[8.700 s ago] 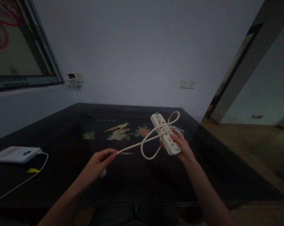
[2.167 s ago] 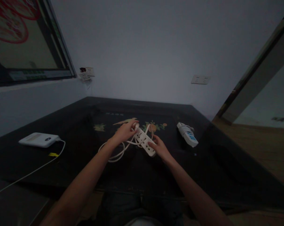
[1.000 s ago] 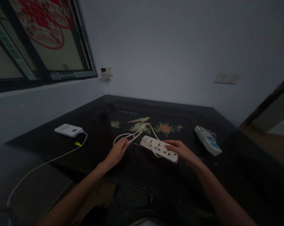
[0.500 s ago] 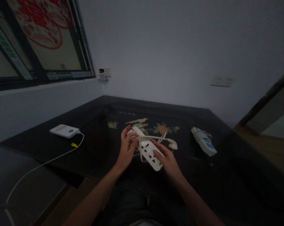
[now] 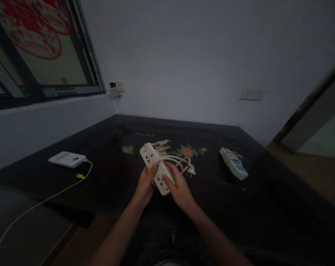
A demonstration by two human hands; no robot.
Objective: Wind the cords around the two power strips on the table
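Note:
A white power strip [image 5: 162, 170] is held tilted above the dark table, its sockets facing up. My left hand [image 5: 145, 183] grips its left side, thumb on top near the middle. On the right side, my right hand [image 5: 180, 186] is closed round the lower part, thumb over the sockets. The strip's pale cable [image 5: 171, 158] loops around its middle and out to the right. At the cable's end hangs a white plug [image 5: 191, 169], with its prongs pointing down. The undersides of both hands' grips are hidden.
On the dark table [image 5: 123, 199], a white device [image 5: 67, 159] with a trailing cable lies left, beside a yellow tag [image 5: 80, 176]. Another white strip [image 5: 233, 163], wrapped in its cord, lies right. Wall sockets [image 5: 252, 94] are behind; a window [image 5: 59, 55] is at upper left.
The strip has turned and more of its far end shows. My left hand has moved down from the far end to its lower left side. The plug has shifted left and now hangs downward.

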